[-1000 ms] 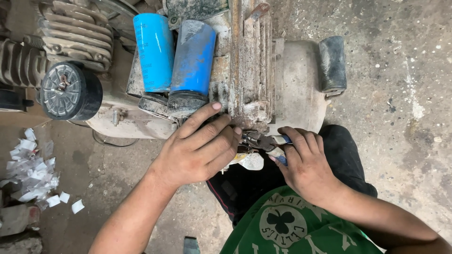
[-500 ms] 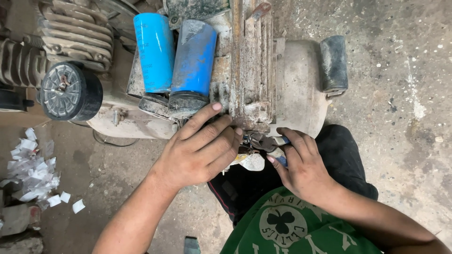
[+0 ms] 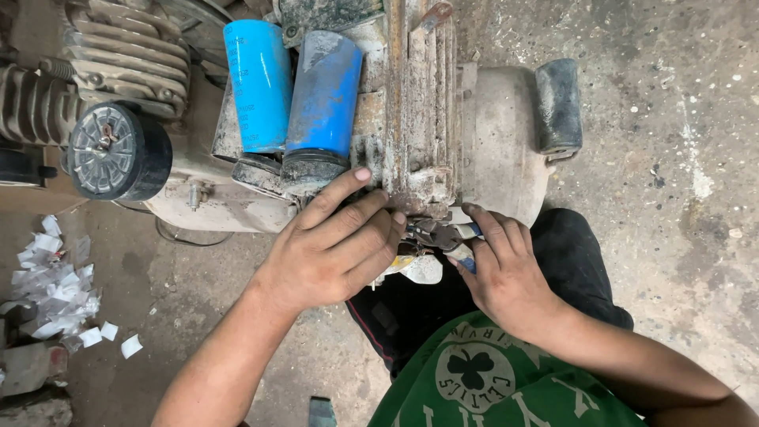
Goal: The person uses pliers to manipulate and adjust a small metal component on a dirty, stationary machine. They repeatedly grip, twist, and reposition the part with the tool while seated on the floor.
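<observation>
Here I look straight down on a grimy, rust-streaked motor housing [image 3: 419, 119], its ribbed metal fins caked with pale dust and flaking paint. Just left of it lie two smooth blue cylinders side by side: the brighter blue cylinder [image 3: 257, 83] further left, and the scuffed darker blue cylinder [image 3: 324, 91] ending in a black ribbed cap at its near end. Further left sits a round black wheel [image 3: 118, 152] with a silvery spoked face, and beyond it coarse cooling fins [image 3: 130, 47] of dull cast metal. To the right of the housing a cream, rounded tank [image 3: 498, 134] carries a black rubber foot [image 3: 558, 104].

My left hand [image 3: 336, 245] lies flat and spread against the near end of the housing, fingers extended, index fingertip touching the lower edge by the black cap; it presses rather than clasps, and I cannot tell whether anything is under the palm. My right hand [image 3: 506, 273] is curled around the blue handles of the pliers [image 3: 435, 235], whose dark metal nose points left toward the left fingertips, at the near edge of the housing; whether the nose pinches anything I cannot tell.

The floor is rough, stained concrete [image 3: 672, 198]. Torn white paper scraps [image 3: 51, 285] lie scattered at the near left.
</observation>
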